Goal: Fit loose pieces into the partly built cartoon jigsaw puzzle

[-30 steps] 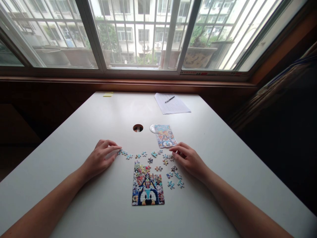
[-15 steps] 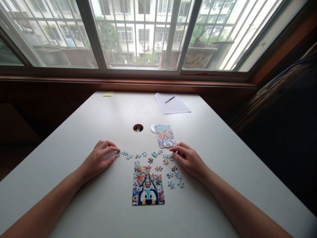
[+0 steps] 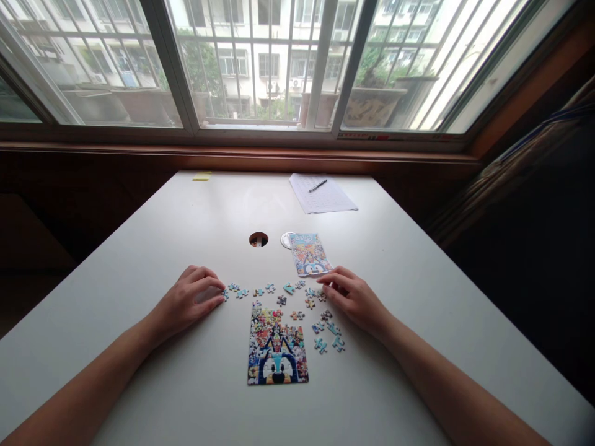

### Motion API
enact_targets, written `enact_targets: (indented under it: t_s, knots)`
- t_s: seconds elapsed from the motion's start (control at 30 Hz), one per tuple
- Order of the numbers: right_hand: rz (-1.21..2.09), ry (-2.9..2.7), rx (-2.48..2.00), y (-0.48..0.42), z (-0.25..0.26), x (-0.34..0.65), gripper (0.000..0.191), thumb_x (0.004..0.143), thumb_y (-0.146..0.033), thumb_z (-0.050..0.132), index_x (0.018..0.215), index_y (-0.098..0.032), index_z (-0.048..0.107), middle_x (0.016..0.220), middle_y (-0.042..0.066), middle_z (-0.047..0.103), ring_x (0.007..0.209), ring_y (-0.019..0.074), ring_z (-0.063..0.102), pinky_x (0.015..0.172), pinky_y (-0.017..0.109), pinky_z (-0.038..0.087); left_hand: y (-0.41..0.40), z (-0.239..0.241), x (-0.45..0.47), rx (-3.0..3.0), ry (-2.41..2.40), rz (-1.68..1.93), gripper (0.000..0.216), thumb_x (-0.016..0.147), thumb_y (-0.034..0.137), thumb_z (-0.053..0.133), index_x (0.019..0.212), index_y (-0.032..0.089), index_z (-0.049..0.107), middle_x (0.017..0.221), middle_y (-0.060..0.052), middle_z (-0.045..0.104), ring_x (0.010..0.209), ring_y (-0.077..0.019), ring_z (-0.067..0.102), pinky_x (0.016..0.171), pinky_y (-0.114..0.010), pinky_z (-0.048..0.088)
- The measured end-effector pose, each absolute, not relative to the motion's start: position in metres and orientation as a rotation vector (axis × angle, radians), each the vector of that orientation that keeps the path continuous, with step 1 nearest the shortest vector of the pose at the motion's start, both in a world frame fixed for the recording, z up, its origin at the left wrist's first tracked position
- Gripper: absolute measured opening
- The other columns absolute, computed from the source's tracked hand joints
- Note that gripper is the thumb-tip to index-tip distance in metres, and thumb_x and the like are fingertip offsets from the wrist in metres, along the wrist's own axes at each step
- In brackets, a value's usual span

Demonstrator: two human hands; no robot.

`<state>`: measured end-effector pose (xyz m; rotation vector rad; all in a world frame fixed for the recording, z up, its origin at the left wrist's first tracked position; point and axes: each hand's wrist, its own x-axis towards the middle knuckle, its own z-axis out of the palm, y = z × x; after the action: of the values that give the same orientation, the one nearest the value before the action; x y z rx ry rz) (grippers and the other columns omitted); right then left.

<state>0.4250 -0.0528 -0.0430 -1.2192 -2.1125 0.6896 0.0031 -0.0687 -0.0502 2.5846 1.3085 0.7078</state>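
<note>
A partly joined jigsaw puzzle (image 3: 279,353) with a blue cartoon dog face lies flat on the white table. My left hand (image 3: 190,297) is left of the loose pieces, thumb and forefinger closed about a small blue puzzle piece (image 3: 225,295). My right hand (image 3: 351,294) rests at the right end of the row, fingers loosely bent and apart, nothing visibly held. Its fingertips hover by a dark puzzle piece (image 3: 321,297), partly covered. Several loose pieces, among them a light blue puzzle piece (image 3: 320,345), lie above and right of the joined part.
A picture card (image 3: 309,254) of the same design lies beyond the pieces, overlapping a round silver disc (image 3: 285,240). Left of it is a cable hole (image 3: 258,240). Farther back are paper sheets (image 3: 325,201) with a pen (image 3: 318,186), and a yellow note (image 3: 202,176).
My left hand's thumb and forefinger have shifted slightly, and the small blue piece at their tips has moved a little toward me and right. My right hand has hardly moved.
</note>
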Motion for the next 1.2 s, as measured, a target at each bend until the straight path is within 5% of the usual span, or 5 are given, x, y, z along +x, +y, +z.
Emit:
enact_targets:
  t_s: [0.43, 0.8, 1.0, 1.2]
  knots:
    - [0.633, -2.164, -1.195, -0.052, -0.045, 0.425, 0.020, 0.097, -0.028, 0.055, 0.107, -0.026, 0.073, 0.108, 0.008, 0.063, 0.097, 0.0221, 0.063, 0.086, 0.037, 0.053, -0.073, -0.047, 0.017, 2.582, 1.341, 0.675, 0.017, 0.095, 0.035, 0.062, 0.105, 0.024, 0.069, 0.107, -0.007, 0.065, 0.102, -0.0233, 0.054, 0.091, -0.037, 0.048]
    - [0.310, -2.448, -1.066, -0.057, -0.044, 0.419, 0.035, 0.098, -0.028, 0.055, 0.132, -0.032, 0.063, 0.121, 0.009, 0.061, 0.110, 0.0278, 0.053, 0.099, 0.050, 0.050, -0.074, -0.048, 0.023, 2.643, 1.362, 0.730, 0.018, 0.097, 0.032, 0.060, 0.108, 0.021, 0.069, 0.106, -0.007, 0.065, 0.100, -0.0220, 0.054, 0.090, -0.036, 0.048]
    - [0.254, -2.424, -1.029, -0.059, -0.043, 0.414, 0.031, 0.099, -0.023, 0.054, 0.127, -0.030, 0.066, 0.119, 0.009, 0.062, 0.110, 0.0274, 0.052, 0.098, 0.048, 0.050, -0.078, -0.046, 0.027, 2.707, 1.241, 0.810, 0.016, 0.096, 0.020, 0.060, 0.110, 0.021, 0.068, 0.105, -0.007, 0.063, 0.099, -0.0211, 0.054, 0.087, -0.035, 0.049]
    - [0.248, -2.437, -0.965, -0.057, -0.035, 0.402, 0.029, 0.099, -0.019, 0.053, 0.121, -0.030, 0.069, 0.112, 0.009, 0.065, 0.102, 0.0257, 0.053, 0.090, 0.044, 0.051, -0.088, -0.043, 0.037, 2.848, 0.840, 0.670, 0.039, 0.093, 0.011, 0.059, 0.128, 0.029, 0.063, 0.102, -0.007, 0.062, 0.093, -0.0196, 0.052, 0.077, -0.030, 0.050]
